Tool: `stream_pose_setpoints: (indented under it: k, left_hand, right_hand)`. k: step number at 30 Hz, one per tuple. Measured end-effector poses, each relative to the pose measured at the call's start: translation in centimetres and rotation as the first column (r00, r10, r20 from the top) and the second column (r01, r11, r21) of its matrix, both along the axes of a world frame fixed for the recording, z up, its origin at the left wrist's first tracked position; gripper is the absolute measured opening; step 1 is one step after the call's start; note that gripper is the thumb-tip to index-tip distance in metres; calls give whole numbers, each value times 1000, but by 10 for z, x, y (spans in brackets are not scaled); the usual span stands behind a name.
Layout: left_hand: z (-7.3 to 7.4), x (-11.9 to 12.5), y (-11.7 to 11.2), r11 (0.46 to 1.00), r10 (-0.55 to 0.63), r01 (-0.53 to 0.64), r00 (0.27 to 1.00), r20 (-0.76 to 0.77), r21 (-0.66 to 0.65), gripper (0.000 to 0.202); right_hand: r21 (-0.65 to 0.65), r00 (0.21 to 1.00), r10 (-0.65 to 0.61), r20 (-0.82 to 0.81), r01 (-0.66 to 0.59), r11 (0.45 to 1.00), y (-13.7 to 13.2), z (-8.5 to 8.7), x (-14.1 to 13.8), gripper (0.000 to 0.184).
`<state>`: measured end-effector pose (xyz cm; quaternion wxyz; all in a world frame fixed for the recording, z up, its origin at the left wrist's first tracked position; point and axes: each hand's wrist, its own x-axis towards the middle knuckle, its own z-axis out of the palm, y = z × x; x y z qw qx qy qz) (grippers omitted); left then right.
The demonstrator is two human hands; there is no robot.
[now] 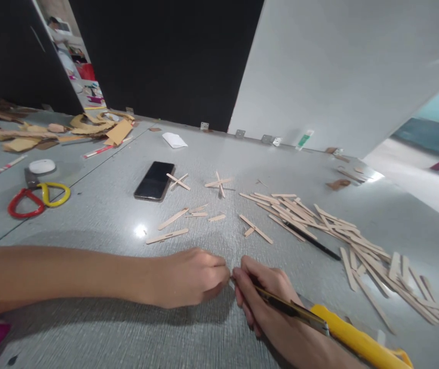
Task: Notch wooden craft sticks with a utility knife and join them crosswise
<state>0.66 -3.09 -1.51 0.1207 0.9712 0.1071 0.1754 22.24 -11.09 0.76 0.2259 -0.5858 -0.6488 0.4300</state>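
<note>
My left hand (pixel 194 279) is closed near the table's front edge, its fingertips pinched together; whatever they hold is hidden. Almost touching it, my right hand (pixel 267 294) grips a slim dark and gold pen-like tool (pixel 294 311), whose tip is covered by the fingers. Beneath the right wrist lies a yellow-handled object (pixel 352 333), partly hidden by the forearm. Beyond the hands are crossed wooden craft sticks (pixel 255 229), another crossed set (pixel 219 182) farther back, and short cut stick pieces (pixel 198 213). A whole craft stick (pixel 167 236) rests beyond my left hand.
Loose craft sticks (pixel 361 246) spread across the right side, with a black pen (pixel 317 244) among them. A phone (pixel 154 180), scissors (pixel 48 196) and a white rounded object (pixel 42 166) lie left. Cardboard scraps (pixel 119 132) pile at the back left. Upright panels (pixel 304 66) border the table.
</note>
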Motion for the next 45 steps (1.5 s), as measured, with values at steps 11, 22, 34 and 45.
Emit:
stream_pose_setpoints:
  k: [11, 22, 34, 45]
  left_hand:
    - [0, -2, -1, 1000, 9, -10, 1000, -23, -23, 19]
    - [4, -1, -1, 999, 24, -26, 999, -48, -45, 17]
    - [4, -1, -1, 998, 15, -17, 999, -36, -59, 19]
    - [9, 0, 6, 998, -28, 31, 999, 35, -60, 21]
  right_hand:
    - [68, 992, 16, 123, -25, 997, -2, 11, 0, 43]
    - [94, 996, -66, 57, 60, 994, -2, -2, 0, 52]
    - [124, 996, -51, 70, 42, 991, -3, -3, 0, 50]
    - [76, 987, -150, -60, 155, 985, 1, 2, 3, 52]
